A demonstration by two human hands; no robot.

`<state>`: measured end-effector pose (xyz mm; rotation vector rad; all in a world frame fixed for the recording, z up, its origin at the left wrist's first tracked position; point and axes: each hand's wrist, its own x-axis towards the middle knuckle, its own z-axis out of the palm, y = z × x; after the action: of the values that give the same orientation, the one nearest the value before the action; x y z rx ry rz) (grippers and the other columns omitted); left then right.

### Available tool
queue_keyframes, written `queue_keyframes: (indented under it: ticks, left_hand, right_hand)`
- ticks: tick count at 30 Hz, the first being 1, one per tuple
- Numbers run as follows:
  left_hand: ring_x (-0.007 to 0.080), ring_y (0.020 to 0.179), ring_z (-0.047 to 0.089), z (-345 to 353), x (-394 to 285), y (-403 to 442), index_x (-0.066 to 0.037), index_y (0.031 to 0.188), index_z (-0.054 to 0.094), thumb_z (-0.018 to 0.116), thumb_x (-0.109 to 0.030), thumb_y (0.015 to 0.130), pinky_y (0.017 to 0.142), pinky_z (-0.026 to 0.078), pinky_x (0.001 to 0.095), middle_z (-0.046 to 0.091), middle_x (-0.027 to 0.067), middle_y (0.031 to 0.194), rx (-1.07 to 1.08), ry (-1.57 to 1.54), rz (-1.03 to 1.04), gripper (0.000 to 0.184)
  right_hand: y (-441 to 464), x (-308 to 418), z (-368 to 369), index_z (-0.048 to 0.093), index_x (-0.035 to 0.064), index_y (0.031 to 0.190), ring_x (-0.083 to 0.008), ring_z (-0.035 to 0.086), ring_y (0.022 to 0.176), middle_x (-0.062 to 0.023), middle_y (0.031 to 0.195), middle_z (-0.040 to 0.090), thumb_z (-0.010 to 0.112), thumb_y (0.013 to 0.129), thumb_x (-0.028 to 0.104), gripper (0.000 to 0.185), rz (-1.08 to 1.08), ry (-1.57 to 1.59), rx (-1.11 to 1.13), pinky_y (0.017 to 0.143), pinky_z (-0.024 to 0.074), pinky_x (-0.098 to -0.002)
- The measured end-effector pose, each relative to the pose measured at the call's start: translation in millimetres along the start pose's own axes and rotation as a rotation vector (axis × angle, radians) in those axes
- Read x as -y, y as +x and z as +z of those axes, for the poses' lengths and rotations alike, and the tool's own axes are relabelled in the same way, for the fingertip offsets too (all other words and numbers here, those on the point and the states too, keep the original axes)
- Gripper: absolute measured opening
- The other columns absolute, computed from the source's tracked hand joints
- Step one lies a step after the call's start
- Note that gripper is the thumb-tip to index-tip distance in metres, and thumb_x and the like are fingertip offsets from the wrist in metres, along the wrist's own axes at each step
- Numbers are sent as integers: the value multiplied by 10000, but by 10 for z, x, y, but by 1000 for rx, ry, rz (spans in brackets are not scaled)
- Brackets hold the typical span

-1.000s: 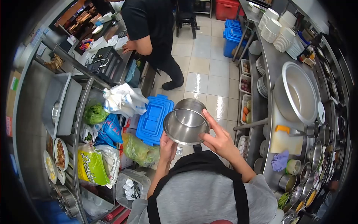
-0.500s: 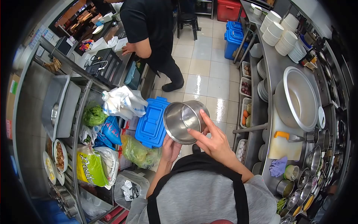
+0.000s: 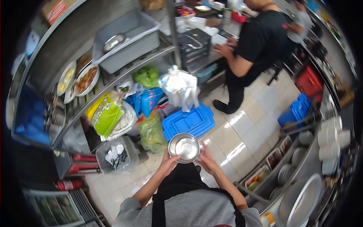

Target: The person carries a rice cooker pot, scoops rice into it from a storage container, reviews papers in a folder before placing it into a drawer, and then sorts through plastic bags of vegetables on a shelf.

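Note:
A round stainless steel bowl (image 3: pixel 184 148) with straight sides is in front of me at waist height, its mouth facing up toward the camera. Nothing shows inside it. My left hand (image 3: pixel 168 162) grips its lower left side, thumb over the rim and fingers underneath. My right hand (image 3: pixel 207 159) is at the bowl's right side, fingers stretched out and somewhat blurred; whether they touch the wall I cannot tell.
A blue lidded bin (image 3: pixel 189 123) lies beyond the bowl. Left are a grey tub (image 3: pixel 132 51) on a rack, dishes of food (image 3: pixel 86 80), grocery bags (image 3: pixel 107 119) and a waste bin (image 3: pixel 132 160). A person in black (image 3: pixel 257 49) stands ahead. A large bowl (image 3: pixel 302 204) sits right.
My view has turned left. The bowl has tipped to face upward and sits lower, and my right hand has moved from its rim and interior to its outer side.

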<state>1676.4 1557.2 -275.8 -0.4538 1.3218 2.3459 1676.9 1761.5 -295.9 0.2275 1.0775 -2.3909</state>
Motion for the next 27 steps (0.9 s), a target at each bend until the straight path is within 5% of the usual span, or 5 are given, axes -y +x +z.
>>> queue_keyframes:
  ticks: [6,11,18,22,27]
  left_hand:
    - [209,1061,463,-469,-44,414,-118,1249,217,619,-34,745,810,462,359,368,91,1184,-208,-5,61,650]
    - [264,1081,448,-784,308,1249,-87,1269,149,690,-204,720,799,464,361,322,139,1215,-287,24,37,779]
    - [311,1153,381,-1086,926,2333,-110,1330,176,433,-670,734,903,325,516,293,144,1296,29,-79,-553,858]
    - [373,1153,362,-1398,1784,2964,-101,1319,217,576,-588,699,827,389,541,280,168,1305,-172,113,-761,866]
    - [452,1200,247,-1173,2247,3578,-153,1360,46,699,-551,588,819,365,608,42,184,1394,-622,-508,-801,1087]
  right_hand:
    - [1072,-260,-24,199,172,1313,-245,335,1198,-79,1326,270,610,774,292,689,298,154,301,905,382,-464]
    - [1681,-55,-141,289,129,1245,-252,405,1138,-93,1245,362,594,788,229,559,472,61,69,895,402,-465]
    - [2106,206,-1521,346,58,1161,-279,430,1075,-112,1147,404,561,786,150,443,515,-115,-203,888,423,-450]
    - [2040,405,-2714,353,68,1164,-271,510,996,-123,1098,471,579,757,198,483,479,-426,-500,799,448,-467]
    - [1888,872,-4070,298,133,1130,-264,491,960,-85,1090,453,654,710,146,551,391,-717,-628,664,484,-448]
